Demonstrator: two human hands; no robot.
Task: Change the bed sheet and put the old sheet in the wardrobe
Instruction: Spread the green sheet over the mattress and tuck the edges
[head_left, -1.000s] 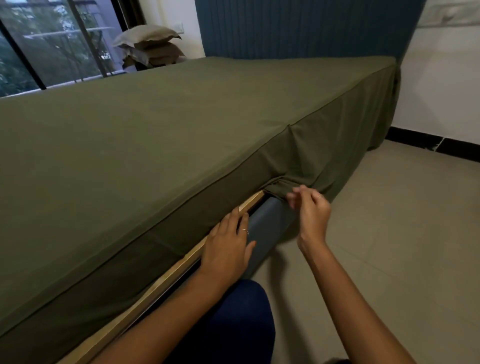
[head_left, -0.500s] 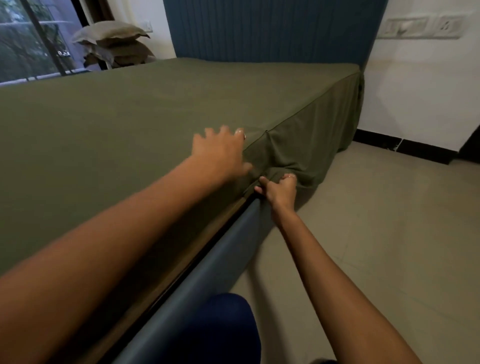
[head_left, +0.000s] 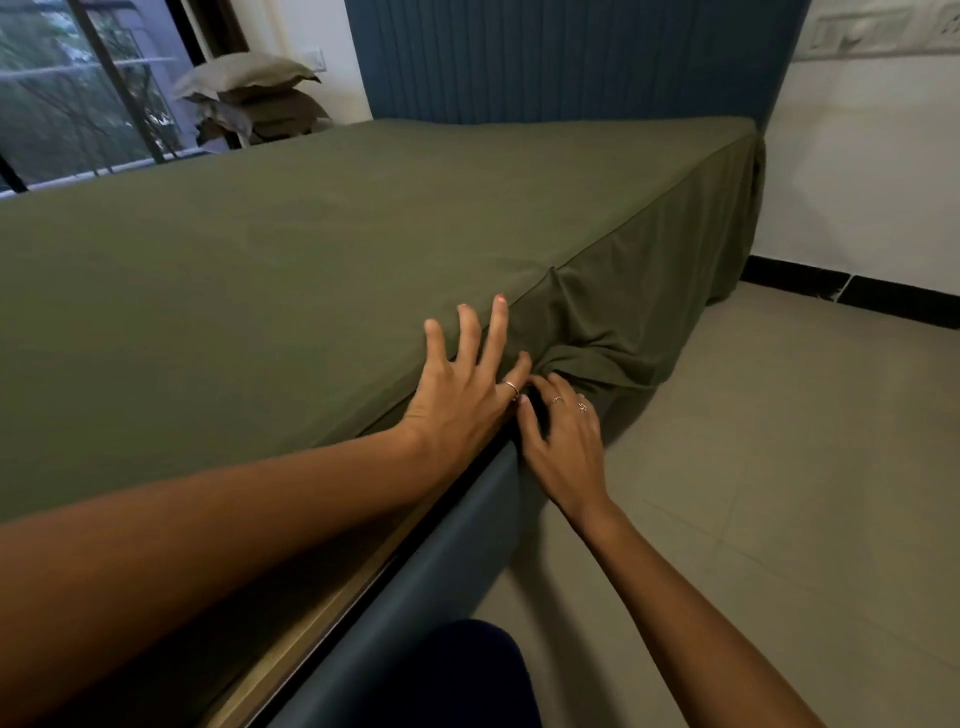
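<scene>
Right grip (head_left: 563, 431) curls into bunched olive-green cotton bed sheet (head_left: 291, 249) at the mattress corner beside the blue-grey bed frame (head_left: 415, 566); left grip (head_left: 462, 384) lies spread flat, pressing the sheet's top edge.

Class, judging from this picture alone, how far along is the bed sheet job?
Done: the green sheet lies smooth over the mattress top. In hand: the left hand presses the edge while the right hand works bunched cloth above the bed frame. Left: the far side hangs loose; no old sheet or wardrobe is in view.
</scene>
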